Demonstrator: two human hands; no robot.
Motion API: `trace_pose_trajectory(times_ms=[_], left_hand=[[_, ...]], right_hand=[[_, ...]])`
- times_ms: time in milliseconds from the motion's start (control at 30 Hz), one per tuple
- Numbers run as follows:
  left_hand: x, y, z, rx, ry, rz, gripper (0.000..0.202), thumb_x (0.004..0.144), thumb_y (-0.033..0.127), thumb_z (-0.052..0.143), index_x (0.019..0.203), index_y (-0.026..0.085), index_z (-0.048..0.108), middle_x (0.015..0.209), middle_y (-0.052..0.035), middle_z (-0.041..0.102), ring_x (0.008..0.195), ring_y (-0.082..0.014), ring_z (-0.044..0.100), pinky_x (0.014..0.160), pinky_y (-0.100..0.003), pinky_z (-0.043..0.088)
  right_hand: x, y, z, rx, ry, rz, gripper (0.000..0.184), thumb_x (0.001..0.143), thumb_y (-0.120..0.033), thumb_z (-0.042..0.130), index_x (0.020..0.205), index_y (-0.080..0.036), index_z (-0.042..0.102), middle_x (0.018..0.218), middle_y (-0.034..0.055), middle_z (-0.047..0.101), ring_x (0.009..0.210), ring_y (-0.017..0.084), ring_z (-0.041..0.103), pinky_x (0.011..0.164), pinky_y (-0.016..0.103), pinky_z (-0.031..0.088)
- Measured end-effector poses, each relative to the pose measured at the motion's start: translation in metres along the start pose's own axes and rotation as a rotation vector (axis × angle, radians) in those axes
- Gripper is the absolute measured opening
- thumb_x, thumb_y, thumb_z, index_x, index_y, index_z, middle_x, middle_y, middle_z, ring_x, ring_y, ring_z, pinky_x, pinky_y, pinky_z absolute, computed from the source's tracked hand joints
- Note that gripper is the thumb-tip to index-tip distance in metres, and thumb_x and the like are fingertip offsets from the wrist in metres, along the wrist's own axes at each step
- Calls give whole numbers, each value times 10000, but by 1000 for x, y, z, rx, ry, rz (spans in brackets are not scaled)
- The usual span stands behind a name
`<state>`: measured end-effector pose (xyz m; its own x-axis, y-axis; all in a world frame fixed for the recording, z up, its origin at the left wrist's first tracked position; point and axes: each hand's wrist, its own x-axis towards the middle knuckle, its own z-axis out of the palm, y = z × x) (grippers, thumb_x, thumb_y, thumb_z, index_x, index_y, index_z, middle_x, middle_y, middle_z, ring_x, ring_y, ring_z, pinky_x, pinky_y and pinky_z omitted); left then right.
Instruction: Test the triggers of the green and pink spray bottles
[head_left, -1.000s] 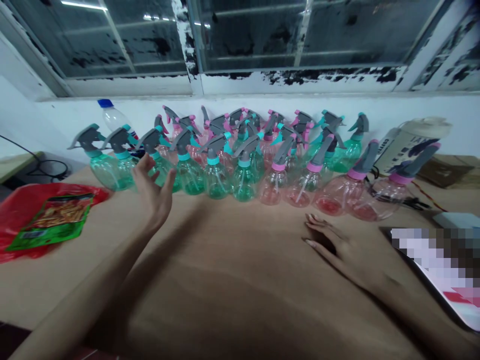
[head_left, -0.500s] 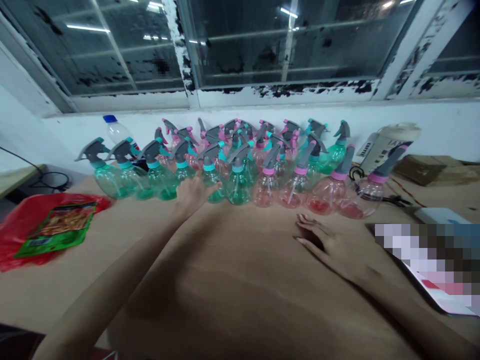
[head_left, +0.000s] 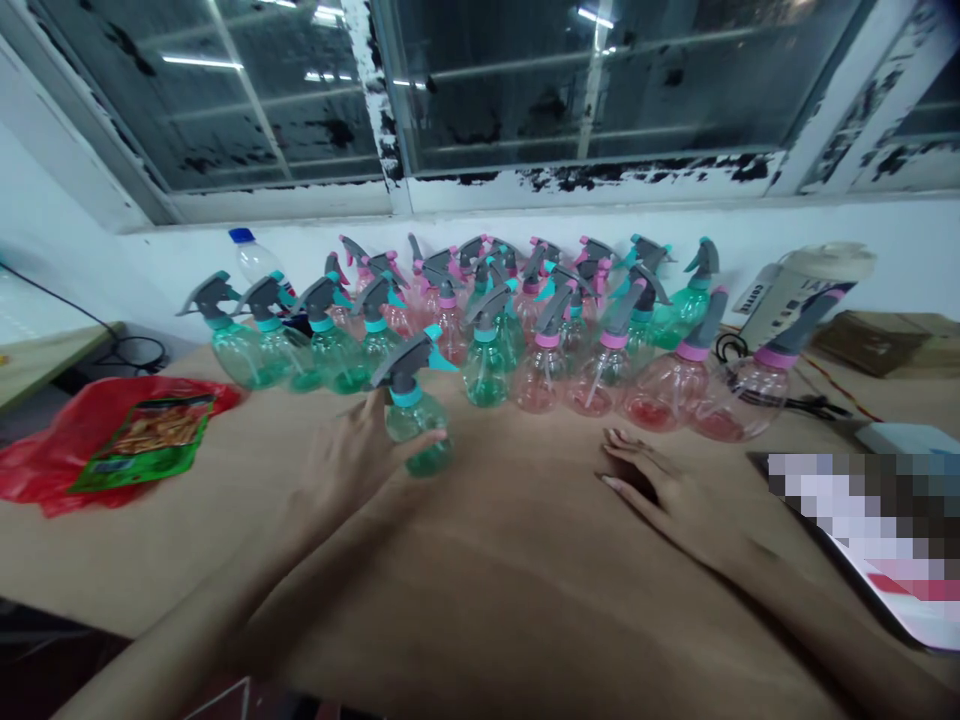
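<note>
My left hand [head_left: 352,455] grips a green spray bottle [head_left: 421,440] by its round body, with the thumb on the near side; its grey trigger head with turquoise nozzle tilts to the right. That bottle is in front of the row of the others. To its left stand several green spray bottles [head_left: 337,360], and behind it to the right is another green spray bottle [head_left: 487,370]. Pink spray bottles [head_left: 540,380] carry the row on to the right. My right hand [head_left: 656,485] rests on the table, fingers stretched out and holding nothing.
More spray bottles crowd behind the front row. At left lies a red plastic bag [head_left: 45,450] under a green snack packet [head_left: 146,440]. A blue-capped bottle [head_left: 255,260], a coffee-printed bag [head_left: 802,290], a cardboard box [head_left: 885,340] and a blurred flat object [head_left: 870,540] surround the table [head_left: 525,560].
My left hand has taken hold of a green spray bottle from the front row and drawn it nearer, leaving a gap there. My right hand stays on the table. The view has shifted slightly.
</note>
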<state>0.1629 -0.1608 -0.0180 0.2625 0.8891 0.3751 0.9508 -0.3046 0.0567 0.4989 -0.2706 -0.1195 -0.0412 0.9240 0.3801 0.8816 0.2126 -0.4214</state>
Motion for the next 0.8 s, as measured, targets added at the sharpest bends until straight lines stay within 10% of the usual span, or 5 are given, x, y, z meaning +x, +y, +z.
trace_pose_trajectory(times_ms=[200,467,800], left_hand=[[-46,34,-13,37,84,166,716,701,743,442,1064,128,500,988,-142,571,906,-311,568,779,-399,451],[-42,79,-17,-170,-144,228,809,593,800,483,996,102,550,962,-138,493,925,-322,487,818,-490,427],[-18,58,-11,-824,-396,359,841,680,475,682,1337,213,228,1363,-145,338,1264,-305,333,1017,-506,315]], right_hand=[[-1,4,4,-12,-14,12,491,869,-497,393,1220,-170,496,1310,111,510,1235,258,435,1046,474,341],[0,7,4,-23,-6,-47,433,882,-421,422,1229,-169,480,1302,111,515,1236,232,436,1041,448,357],[0,7,4,-20,-14,-31,431,883,-413,422,1231,-166,483,1318,117,501,1250,244,418,1044,469,349]])
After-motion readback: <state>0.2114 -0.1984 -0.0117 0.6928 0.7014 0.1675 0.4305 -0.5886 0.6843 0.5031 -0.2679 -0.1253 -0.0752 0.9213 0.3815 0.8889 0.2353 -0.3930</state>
